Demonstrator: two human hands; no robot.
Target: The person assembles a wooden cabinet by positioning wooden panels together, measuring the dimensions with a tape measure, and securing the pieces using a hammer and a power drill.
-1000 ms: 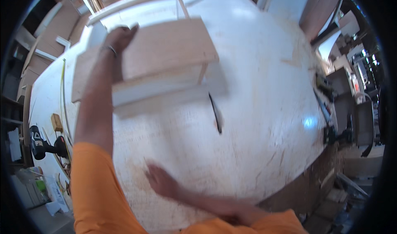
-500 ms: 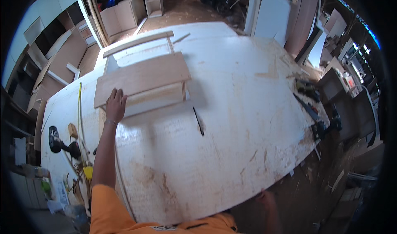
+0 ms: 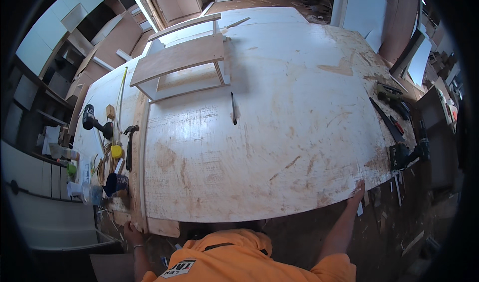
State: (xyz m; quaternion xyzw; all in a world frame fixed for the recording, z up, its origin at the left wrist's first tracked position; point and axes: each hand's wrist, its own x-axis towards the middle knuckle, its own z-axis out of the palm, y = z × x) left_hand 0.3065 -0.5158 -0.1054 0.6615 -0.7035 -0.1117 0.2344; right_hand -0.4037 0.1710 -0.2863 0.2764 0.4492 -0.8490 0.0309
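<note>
My left hand [image 3: 132,233] is low at the near left corner, with its fingers closed against the wooden edge of the worktable [image 3: 214,157]. At the near right my right hand [image 3: 358,192] grips the rim of the same white, stained tabletop, its fingertips showing on top. On the far left part of the table rests a small open wooden frame [image 3: 182,57] with a plywood panel across it, apart from both hands. A dark, thin pencil-like tool [image 3: 233,108] lies in front of it. The undersides of both hands are hidden.
At the left lie a hammer [image 3: 130,145], a cordless drill [image 3: 96,122], a yellow tape measure [image 3: 117,151] with its blade out, and a dark blue container [image 3: 116,185]. Another drill [image 3: 410,152] and a handsaw [image 3: 385,116] lie along the right edge. Cabinets [image 3: 102,45] stand at the far left.
My left hand has left the plywood panel and come back to the near left table edge. My right hand has moved up and right to the table's rim. My view has shifted.
</note>
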